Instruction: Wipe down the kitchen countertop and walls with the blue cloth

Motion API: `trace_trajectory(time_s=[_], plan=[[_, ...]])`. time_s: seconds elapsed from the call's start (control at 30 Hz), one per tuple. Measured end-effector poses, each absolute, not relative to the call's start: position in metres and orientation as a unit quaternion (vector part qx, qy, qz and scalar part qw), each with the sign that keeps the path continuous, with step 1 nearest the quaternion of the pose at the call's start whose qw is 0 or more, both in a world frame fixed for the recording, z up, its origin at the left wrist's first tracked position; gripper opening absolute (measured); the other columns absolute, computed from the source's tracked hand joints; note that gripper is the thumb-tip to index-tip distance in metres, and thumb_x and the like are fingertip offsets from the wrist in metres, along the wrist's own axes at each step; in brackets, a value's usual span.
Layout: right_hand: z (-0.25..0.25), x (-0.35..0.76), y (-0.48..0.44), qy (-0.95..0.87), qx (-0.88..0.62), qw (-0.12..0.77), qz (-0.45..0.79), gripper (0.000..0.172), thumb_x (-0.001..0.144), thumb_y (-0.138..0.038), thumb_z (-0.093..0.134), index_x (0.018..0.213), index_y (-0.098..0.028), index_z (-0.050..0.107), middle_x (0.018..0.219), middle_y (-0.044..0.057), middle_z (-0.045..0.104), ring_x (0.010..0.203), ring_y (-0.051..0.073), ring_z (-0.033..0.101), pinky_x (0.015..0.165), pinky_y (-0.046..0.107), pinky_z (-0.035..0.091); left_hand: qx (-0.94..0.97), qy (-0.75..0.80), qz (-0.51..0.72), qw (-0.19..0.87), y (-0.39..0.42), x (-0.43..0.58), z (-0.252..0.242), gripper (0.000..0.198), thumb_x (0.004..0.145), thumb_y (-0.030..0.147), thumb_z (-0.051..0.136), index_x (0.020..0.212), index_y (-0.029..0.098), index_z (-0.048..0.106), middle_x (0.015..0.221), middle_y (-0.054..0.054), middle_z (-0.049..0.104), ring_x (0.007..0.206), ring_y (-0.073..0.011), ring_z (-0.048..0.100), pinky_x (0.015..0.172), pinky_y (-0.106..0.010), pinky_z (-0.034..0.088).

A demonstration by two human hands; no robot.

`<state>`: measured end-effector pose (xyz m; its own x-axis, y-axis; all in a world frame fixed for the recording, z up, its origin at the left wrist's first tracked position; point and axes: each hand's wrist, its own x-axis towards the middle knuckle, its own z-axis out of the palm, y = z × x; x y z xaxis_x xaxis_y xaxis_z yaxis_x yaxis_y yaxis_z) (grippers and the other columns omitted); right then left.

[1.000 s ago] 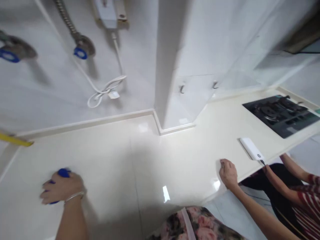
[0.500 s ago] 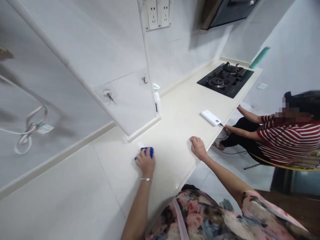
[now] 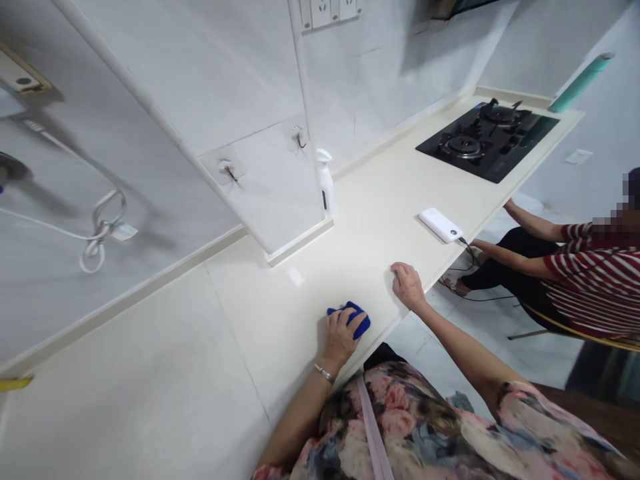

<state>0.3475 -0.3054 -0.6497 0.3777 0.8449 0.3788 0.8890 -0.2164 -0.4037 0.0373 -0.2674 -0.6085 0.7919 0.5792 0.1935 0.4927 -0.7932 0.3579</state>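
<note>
My left hand (image 3: 341, 339), with a bracelet at its wrist, is closed on a blue cloth (image 3: 361, 320) pressed against the pale countertop (image 3: 290, 333). Part of the cloth is hidden beneath the fingers. Close to the counter's front edge rests my right hand (image 3: 409, 287), loosely bent, its fingers slightly apart and nothing visible in it. Beyond it lies a white power bank (image 3: 440, 225) with a dark cable plugged into its end.
A white spray bottle (image 3: 325, 183) stands beside the wall corner. Farther along is a black gas hob (image 3: 487, 140), with a green roll (image 3: 583, 83) behind it. A person in a striped shirt (image 3: 595, 280) sits to the right. Hooks (image 3: 229, 171) stick to the wall.
My left hand has swept the blue cloth rightward and nearer the counter's front edge. My right hand stays on the counter by the edge. The view has shifted slightly.
</note>
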Motion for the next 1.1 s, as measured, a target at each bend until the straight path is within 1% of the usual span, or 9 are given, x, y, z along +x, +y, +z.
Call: trace_trajectory(time_s=[0.1,0.17,0.23,0.33,0.47,0.6,0.7,0.87,1.1], plan=[[-0.649,0.348,-0.306,-0.559,-0.776,0.289,-0.043,0.037,0.080,-0.008,0.047,0.113,-0.020,0.057,0.125,0.012,0.063,0.112,0.028,0.052,0.096,0.041,0.041,0.914,0.360,0.158,0.097,-0.244,-0.012,-0.610,0.051,0.089,0.029,0.069,0.140,0.037,0.064,0.135,-0.007,0.064,0.117,-0.0270,0.054,0.103,-0.044,0.044],[-0.648,0.347,-0.306,-0.561,-0.776,0.283,-0.049,0.036,0.080,-0.008,0.047,0.113,-0.020,0.056,0.125,0.012,0.063,0.112,0.028,0.052,0.096,0.041,0.041,0.885,0.430,0.165,0.060,-0.222,-0.049,-0.608,0.045,0.091,0.029,0.067,0.136,0.034,0.068,0.132,-0.008,0.065,0.114,-0.0277,0.056,0.100,-0.043,0.044],[-0.645,0.346,-0.305,-0.562,-0.779,0.274,-0.051,0.035,0.080,-0.007,0.048,0.112,-0.020,0.056,0.125,0.012,0.063,0.112,0.028,0.052,0.095,0.040,0.041,0.840,0.512,0.176,0.025,-0.197,-0.084,-0.604,0.041,0.094,0.033,0.063,0.134,0.030,0.069,0.130,-0.010,0.066,0.111,-0.0283,0.057,0.097,-0.044,0.044],[-0.641,0.345,-0.305,-0.561,-0.783,0.264,-0.048,0.035,0.080,-0.007,0.048,0.112,-0.020,0.055,0.124,0.012,0.063,0.111,0.028,0.052,0.093,0.039,0.041,0.749,0.632,0.196,-0.026,-0.168,-0.124,-0.598,0.042,0.096,0.041,0.059,0.134,0.025,0.068,0.130,-0.013,0.065,0.112,-0.0309,0.056,0.096,-0.046,0.043],[-0.639,0.343,-0.305,-0.557,-0.787,0.263,-0.037,0.037,0.079,-0.006,0.049,0.112,-0.020,0.055,0.125,0.012,0.063,0.111,0.028,0.052,0.092,0.039,0.040,0.659,0.722,0.205,-0.050,-0.156,-0.137,-0.593,0.045,0.094,0.045,0.058,0.133,0.024,0.067,0.133,-0.014,0.062,0.113,-0.0339,0.055,0.093,-0.048,0.042],[-0.640,0.342,-0.306,-0.557,-0.787,0.266,-0.020,0.039,0.081,-0.005,0.047,0.116,-0.020,0.057,0.126,0.012,0.062,0.113,0.028,0.051,0.094,0.040,0.041,0.605,0.772,0.186,-0.060,-0.151,-0.113,-0.588,0.046,0.094,0.046,0.055,0.134,0.026,0.065,0.134,-0.014,0.061,0.110,-0.0353,0.053,0.089,-0.049,0.041],[-0.641,0.342,-0.305,-0.557,-0.787,0.267,-0.013,0.041,0.082,-0.005,0.047,0.118,-0.020,0.057,0.129,0.013,0.061,0.115,0.029,0.051,0.095,0.041,0.041,0.606,0.775,0.172,-0.051,-0.135,-0.081,-0.584,0.045,0.094,0.044,0.055,0.134,0.027,0.065,0.133,-0.014,0.060,0.109,-0.0351,0.053,0.088,-0.049,0.042],[-0.641,0.340,-0.305,-0.551,-0.791,0.263,-0.019,0.038,0.082,-0.005,0.047,0.116,-0.020,0.057,0.128,0.013,0.062,0.113,0.028,0.053,0.094,0.040,0.041,0.690,0.710,0.138,-0.016,-0.100,-0.002,-0.582,0.046,0.094,0.039,0.057,0.137,0.027,0.064,0.135,-0.015,0.058,0.110,-0.0335,0.052,0.091,-0.048,0.041],[-0.640,0.336,-0.303,-0.556,-0.787,0.266,-0.035,0.037,0.083,-0.004,0.045,0.115,-0.020,0.056,0.125,0.012,0.064,0.113,0.027,0.054,0.092,0.039,0.042,0.776,0.619,0.117,0.026,-0.080,0.110,-0.583,0.046,0.096,0.037,0.057,0.141,0.029,0.061,0.139,-0.013,0.058,0.116,-0.0338,0.050,0.098,-0.049,0.039]])
